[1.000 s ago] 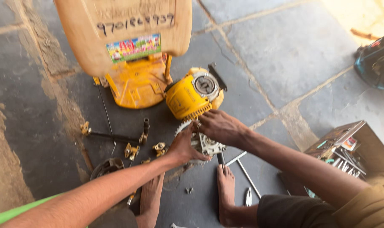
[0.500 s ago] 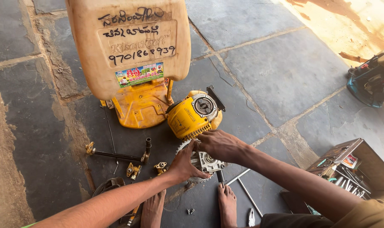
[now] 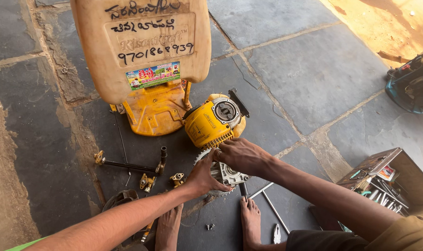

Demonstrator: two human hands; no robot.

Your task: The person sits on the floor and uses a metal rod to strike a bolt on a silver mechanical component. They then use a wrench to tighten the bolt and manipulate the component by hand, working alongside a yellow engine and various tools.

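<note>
Both my hands, left (image 3: 203,179) and right (image 3: 241,155), grip the gearbox (image 3: 226,174) beside the yellow engine (image 3: 211,123), mid-disassembly; steady pulling seems needed.

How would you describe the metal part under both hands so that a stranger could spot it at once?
Start at the big cream tank, then the yellow engine below it. Just under it, the left hand and right hand grip a grey metal housing, the only part with a toothed rim.
</note>
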